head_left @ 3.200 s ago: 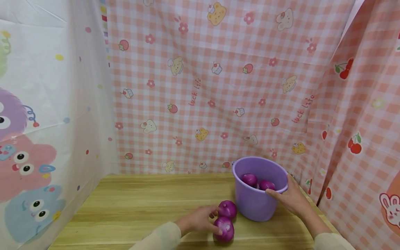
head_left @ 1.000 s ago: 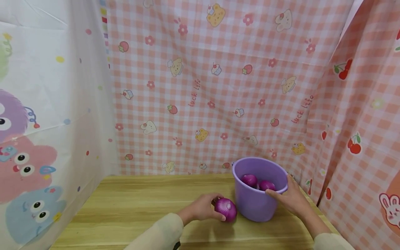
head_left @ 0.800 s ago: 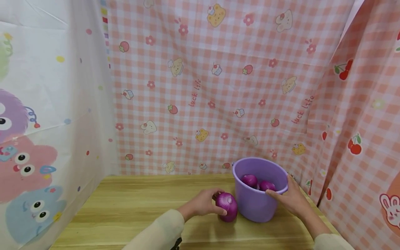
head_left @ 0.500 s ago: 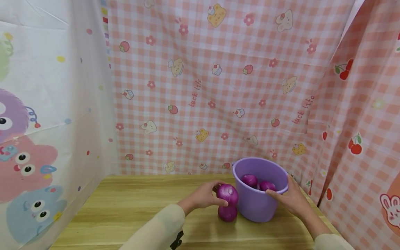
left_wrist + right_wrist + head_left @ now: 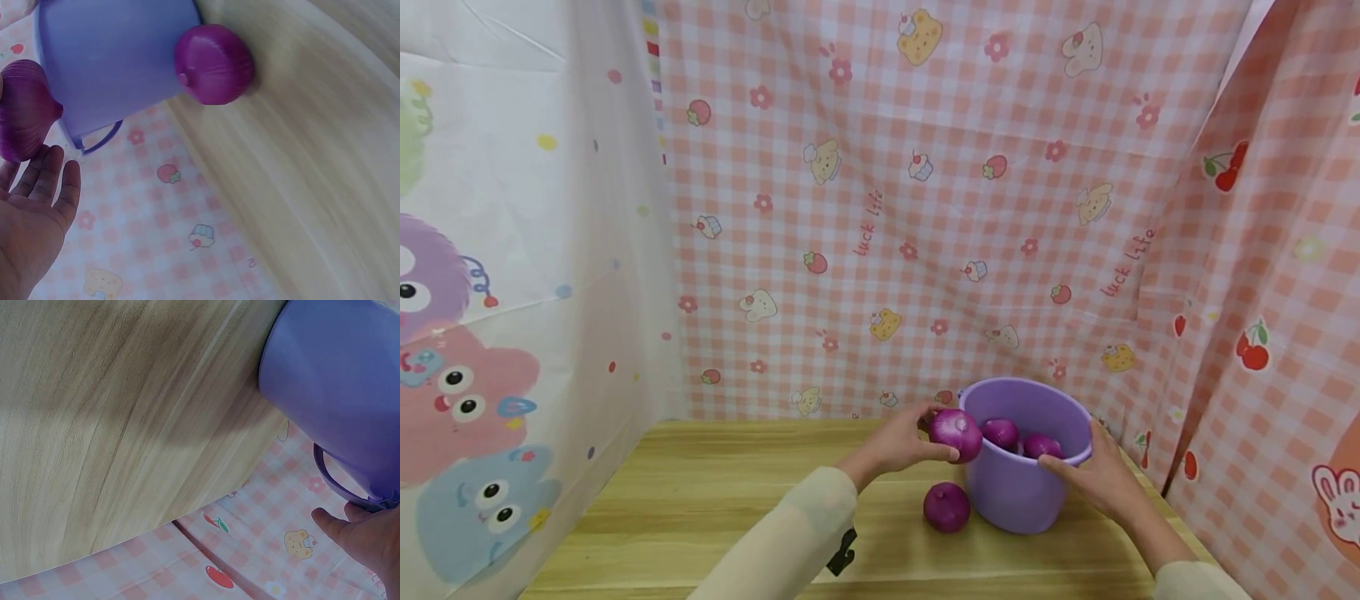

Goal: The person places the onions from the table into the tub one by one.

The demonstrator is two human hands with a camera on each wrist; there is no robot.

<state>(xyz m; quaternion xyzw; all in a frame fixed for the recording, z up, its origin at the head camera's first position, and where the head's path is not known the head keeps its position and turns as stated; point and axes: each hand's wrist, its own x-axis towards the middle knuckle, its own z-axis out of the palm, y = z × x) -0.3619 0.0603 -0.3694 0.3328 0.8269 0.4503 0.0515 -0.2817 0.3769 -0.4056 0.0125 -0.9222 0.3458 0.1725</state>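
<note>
My left hand grips a red onion between thumb and fingers, raised beside the left rim of a purple bucket. In the left wrist view the held onion is cut off by the frame edge. Below it, a second red onion sits on the table against or close to the bucket's side. Two more onions show inside the bucket; one is the left inner onion. My right hand holds the bucket's right rim, thumb on the near side.
The wood-grain table stretches to the left. A pink checked cloth hangs behind it and on the right, and a white printed cloth hangs on the left. The bucket's handle hangs down its side.
The left hand took hold of the nearer onion, lifted it over the other one and brought it right to the bucket's rim. The right hand and bucket have stayed in place.
</note>
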